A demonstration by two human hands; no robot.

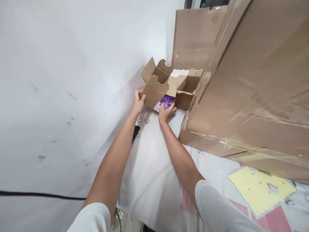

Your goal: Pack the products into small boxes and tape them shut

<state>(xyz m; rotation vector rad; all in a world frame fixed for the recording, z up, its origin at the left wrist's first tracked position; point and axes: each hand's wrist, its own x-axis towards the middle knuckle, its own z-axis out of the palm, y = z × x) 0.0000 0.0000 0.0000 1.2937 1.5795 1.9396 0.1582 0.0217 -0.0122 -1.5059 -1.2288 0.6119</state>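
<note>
My left hand (138, 102) grips the near left edge of a small open cardboard box (154, 91), thumb in front and fingers partly behind the board. The box's notched flaps stand up. Beside its right side, my right hand (166, 112) has its fingers closed on a purple packet (169, 99). Its shape and lower part are partly hidden by my fingers. A second open cardboard box (183, 100) stands just right of the purple packet, close to my right fingertips.
A large taped cardboard box (253, 90) fills the right side, with another cardboard panel (198, 38) behind. The white wall (72, 80) borders the left. A dark flat object (135, 132) lies by my left forearm on the patterned cloth (152, 161). A black cable (43, 195) runs along the wall.
</note>
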